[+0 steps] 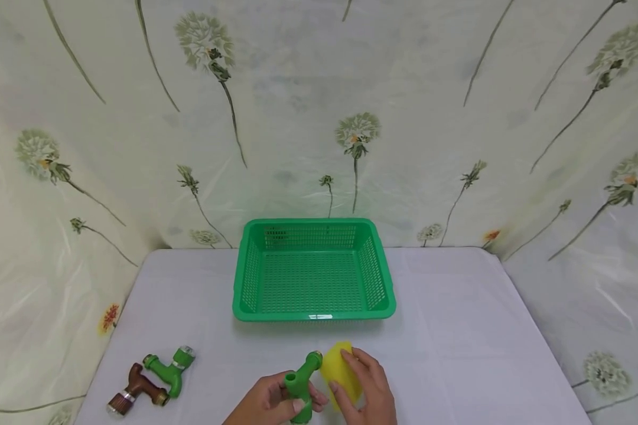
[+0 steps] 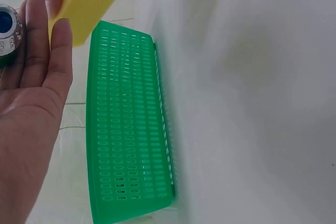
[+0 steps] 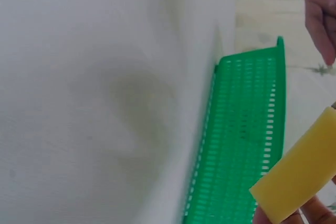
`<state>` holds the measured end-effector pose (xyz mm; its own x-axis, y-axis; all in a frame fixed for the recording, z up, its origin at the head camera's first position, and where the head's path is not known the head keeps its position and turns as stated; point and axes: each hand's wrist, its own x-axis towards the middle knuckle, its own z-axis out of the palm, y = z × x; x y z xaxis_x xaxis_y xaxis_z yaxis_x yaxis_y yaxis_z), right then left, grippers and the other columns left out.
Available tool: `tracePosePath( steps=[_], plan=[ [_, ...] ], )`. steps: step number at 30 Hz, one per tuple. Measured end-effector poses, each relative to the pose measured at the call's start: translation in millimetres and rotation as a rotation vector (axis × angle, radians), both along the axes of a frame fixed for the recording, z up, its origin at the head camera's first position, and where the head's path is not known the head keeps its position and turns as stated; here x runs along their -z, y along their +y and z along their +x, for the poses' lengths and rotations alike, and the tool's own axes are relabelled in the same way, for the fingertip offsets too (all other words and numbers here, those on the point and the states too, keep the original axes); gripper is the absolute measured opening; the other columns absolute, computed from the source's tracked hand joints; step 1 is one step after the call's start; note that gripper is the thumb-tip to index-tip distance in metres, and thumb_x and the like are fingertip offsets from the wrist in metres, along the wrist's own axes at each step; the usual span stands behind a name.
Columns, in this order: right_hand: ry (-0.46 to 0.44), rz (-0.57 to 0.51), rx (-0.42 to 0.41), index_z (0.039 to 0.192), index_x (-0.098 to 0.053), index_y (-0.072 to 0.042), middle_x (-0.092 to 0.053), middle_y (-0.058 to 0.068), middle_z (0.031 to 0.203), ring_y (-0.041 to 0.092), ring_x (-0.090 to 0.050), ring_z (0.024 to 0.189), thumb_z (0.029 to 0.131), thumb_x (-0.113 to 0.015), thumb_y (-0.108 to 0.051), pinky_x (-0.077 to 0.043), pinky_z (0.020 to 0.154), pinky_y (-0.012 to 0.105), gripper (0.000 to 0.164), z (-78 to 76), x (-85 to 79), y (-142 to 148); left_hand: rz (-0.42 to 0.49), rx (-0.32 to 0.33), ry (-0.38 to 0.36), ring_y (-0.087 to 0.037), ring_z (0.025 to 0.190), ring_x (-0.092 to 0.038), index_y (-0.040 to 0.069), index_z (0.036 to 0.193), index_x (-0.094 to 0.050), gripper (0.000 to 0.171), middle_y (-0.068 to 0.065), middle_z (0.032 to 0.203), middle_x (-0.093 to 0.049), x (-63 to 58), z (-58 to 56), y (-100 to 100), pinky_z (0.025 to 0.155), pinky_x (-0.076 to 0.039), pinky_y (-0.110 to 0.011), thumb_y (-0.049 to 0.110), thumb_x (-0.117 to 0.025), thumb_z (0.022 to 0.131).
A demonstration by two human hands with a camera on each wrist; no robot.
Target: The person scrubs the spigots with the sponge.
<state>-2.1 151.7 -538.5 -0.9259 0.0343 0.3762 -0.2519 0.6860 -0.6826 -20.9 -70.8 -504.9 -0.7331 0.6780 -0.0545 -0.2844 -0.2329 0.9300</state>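
Held item: green tap (image 1: 300, 385), lower centre of the head frame. Long axis steep, leaning right; brass-ringed inlet end points to the upper right, round spout opening faces upper left, knob end lies toward the bottom edge. In the left wrist view the knob's silvery face is turned to the camera at the left edge.

Left hand (image 1: 273, 402): partly closed, thumb in front of the tap, fingers behind; thumb covers part of the lower body.

Right hand (image 1: 374, 392): pinches yellow sponge (image 1: 340, 373) between thumb and fingers, just right of the tap's inlet end; contact with the tap cannot be told. Sponge near upright, leaning slightly left at top.

Surroundings: green basket (image 1: 315, 316) above both hands, mid-frame. Lower left: second green tap (image 1: 169, 373), knob to upper right; brown tap (image 1: 140, 385) just beside it, knob to lower left. White tablecloth (image 1: 446, 342) beneath; flowered backdrop (image 1: 298, 118) behind.
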Motion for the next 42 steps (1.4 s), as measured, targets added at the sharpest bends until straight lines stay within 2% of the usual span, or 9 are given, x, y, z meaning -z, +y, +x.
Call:
tracePosePath(
  steps=[7,13,17,21,26,29,33,37,42],
  plan=[
    [-0.049,-0.099,0.013,0.132,-0.058,-0.024,-0.051,-0.005,0.131,0.016,-0.052,0.117,0.084,-0.077,-0.029,-0.04,0.097,0.016,0.052,-4.7,-11.0,-3.1,0.034,0.012,-0.035,-0.036,0.112,-0.059,-0.005,0.118,-0.06,0.027,-0.025,0.117,-0.063,-2.4,0.0,0.0,0.096,-0.047,-0.032,0.01,-0.046,0.099],
    [-0.045,-0.066,0.021,0.129,-0.059,-0.027,-0.053,-0.007,0.129,0.012,-0.055,0.113,0.081,-0.08,-0.029,-0.052,0.087,0.031,0.052,1.9,-0.5,-8.4,0.033,0.023,-0.046,-0.031,0.112,-0.06,-0.006,0.12,-0.057,0.029,-0.021,0.115,-0.065,-3.5,2.1,-2.2,0.096,-0.047,-0.032,0.011,-0.046,0.1],
    [-0.019,-0.056,0.005,0.129,-0.06,-0.026,-0.054,-0.006,0.127,0.014,-0.056,0.112,0.079,-0.082,-0.027,-0.054,0.084,0.036,0.054,4.3,5.9,-7.3,0.05,0.01,-0.036,-0.03,0.111,-0.061,-0.007,0.12,-0.057,0.029,-0.02,0.114,-0.066,-3.6,2.1,-2.7,0.097,-0.047,-0.032,0.009,-0.046,0.099],
    [-0.014,-0.062,-0.003,0.13,-0.06,-0.023,-0.054,-0.003,0.127,0.016,-0.057,0.111,0.081,-0.08,-0.028,-0.054,0.085,0.032,0.053,2.7,2.5,-5.1,0.069,-0.001,-0.036,-0.031,0.11,-0.061,-0.009,0.117,-0.057,0.028,-0.022,0.114,-0.065,-3.7,1.9,-1.6,0.097,-0.046,-0.033,0.008,-0.046,0.098],
    [-0.041,-0.13,0.021,0.13,-0.059,-0.023,-0.054,-0.006,0.128,0.015,-0.055,0.114,0.082,-0.079,-0.027,-0.048,0.092,0.022,0.052,-0.8,-12.3,-3.4,0.104,-0.007,-0.036,-0.035,0.111,-0.06,-0.01,0.113,-0.057,0.026,-0.026,0.114,-0.064,-2.0,3.4,0.6,0.097,-0.046,-0.036,0.008,-0.047,0.097],
    [-0.055,-0.164,0.029,0.131,-0.059,-0.025,-0.053,-0.008,0.129,0.014,-0.055,0.115,0.083,-0.079,-0.027,-0.048,0.091,0.024,0.052,-1.4,-16.7,-4.9,0.128,-0.002,-0.036,-0.034,0.11,-0.061,-0.011,0.112,-0.056,0.026,-0.026,0.114,-0.064,-0.2,4.5,0.8,0.096,-0.047,-0.037,0.007,-0.046,0.097],
    [-0.052,-0.134,0.022,0.131,-0.058,-0.026,-0.053,-0.009,0.129,0.014,-0.056,0.112,0.084,-0.078,-0.029,-0.053,0.086,0.033,0.051,1.8,-10.1,-8.4,0.096,0.005,-0.022,-0.033,0.11,-0.061,-0.01,0.114,-0.057,0.027,-0.024,0.113,-0.065,1.3,3.5,0.2,0.099,-0.044,-0.035,0.008,-0.045,0.098],
    [-0.019,-0.069,0.027,0.129,-0.06,-0.025,-0.055,-0.006,0.126,0.015,-0.058,0.109,0.08,-0.081,-0.028,-0.055,0.083,0.037,0.054,6.3,4.2,-8.3,-0.01,0.005,-0.024,-0.034,0.111,-0.061,-0.007,0.113,-0.059,0.027,-0.02,0.113,-0.067,-0.4,1.7,-2.3,0.102,-0.04,-0.035,0.011,-0.046,0.098],
    [-0.092,-0.041,0.057,0.125,-0.062,-0.027,-0.056,-0.011,0.123,0.01,-0.058,0.109,0.077,-0.083,-0.03,-0.054,0.085,0.035,0.053,10.9,14.0,-8.1,0.021,0.008,-0.015,-0.034,0.112,-0.06,-0.009,0.113,-0.057,0.028,-0.02,0.113,-0.067,0.2,-1.3,-5.5,0.105,-0.038,-0.032,0.011,-0.044,0.099]
  ],
)
